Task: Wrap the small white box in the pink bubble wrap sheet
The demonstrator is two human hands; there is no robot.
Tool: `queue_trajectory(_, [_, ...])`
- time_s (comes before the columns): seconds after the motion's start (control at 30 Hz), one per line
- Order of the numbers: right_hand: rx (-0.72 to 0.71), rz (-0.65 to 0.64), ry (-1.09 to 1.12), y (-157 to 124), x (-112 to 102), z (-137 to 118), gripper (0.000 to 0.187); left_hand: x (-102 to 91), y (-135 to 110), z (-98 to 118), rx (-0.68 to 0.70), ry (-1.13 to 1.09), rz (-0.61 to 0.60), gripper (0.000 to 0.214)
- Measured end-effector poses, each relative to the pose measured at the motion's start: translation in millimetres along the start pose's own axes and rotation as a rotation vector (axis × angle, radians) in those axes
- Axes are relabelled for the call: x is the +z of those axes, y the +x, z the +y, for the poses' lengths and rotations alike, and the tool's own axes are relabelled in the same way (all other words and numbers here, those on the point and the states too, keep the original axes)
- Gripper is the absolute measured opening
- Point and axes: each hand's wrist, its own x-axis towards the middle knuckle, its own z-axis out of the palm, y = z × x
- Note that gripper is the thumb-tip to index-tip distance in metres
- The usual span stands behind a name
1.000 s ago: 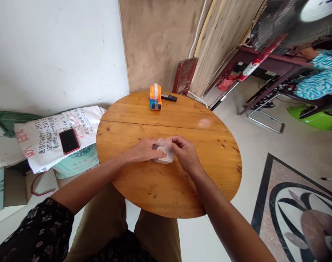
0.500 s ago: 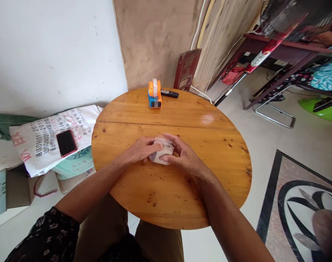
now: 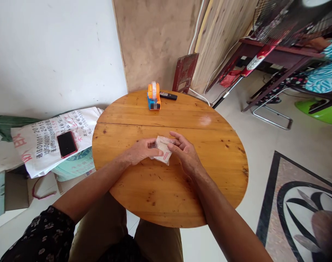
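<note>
A small, pale package wrapped in clear plastic [image 3: 164, 149], with red printing on its lower part, is held between my hands just over the middle of the round wooden table [image 3: 155, 203]. My left hand [image 3: 144, 150] is closed on its left side, thumb on top. At its right edge, my right hand [image 3: 184, 149] has the thumb against the wrapping, with the index finger raised. The other right fingertips are partly hidden behind the package.
An orange and blue tape dispenser [image 3: 154, 96] stands at the table's far edge beside a black remote-like object [image 3: 168, 96]. A phone [image 3: 67, 144] lies on a printed white sack [image 3: 40, 140] at left. A fan [image 3: 260, 58] and a seated person [image 3: 322, 69] are at right.
The package has turned between my hands, so a flat face with red printing now shows. My right thumb has moved up to its right edge. The view has shifted slightly.
</note>
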Motion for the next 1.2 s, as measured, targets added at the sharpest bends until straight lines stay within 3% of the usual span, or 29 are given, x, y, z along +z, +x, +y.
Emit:
queue_trajectory(0.27, [-0.019,0.111,0.005,6.5,6.1,6.2,0.058,3.9,-4.0,2.3,0.024,0.033,-0.089,0.046])
queue_trajectory(0.57, [0.007,0.028,0.069,4.0,-10.5,-5.2,0.039,3.7,-5.8,4.7,0.010,-0.030,-0.061,0.051])
queue_trajectory(0.77, [-0.004,0.062,0.007,3.8,-3.6,-5.8,0.034,2.5,-6.7,2.6,0.018,0.017,-0.104,0.047])
queue_trajectory(0.93, [-0.102,0.140,-0.027,4.7,2.9,-3.1,0.023,5.1,-6.9,3.1,0.007,-0.034,-0.087,0.046])
queue_trajectory(1.2, [-0.133,0.137,-0.045,2.4,0.7,-6.3,0.019,3.0,-6.2,7.1,0.014,-0.043,-0.029,0.039])
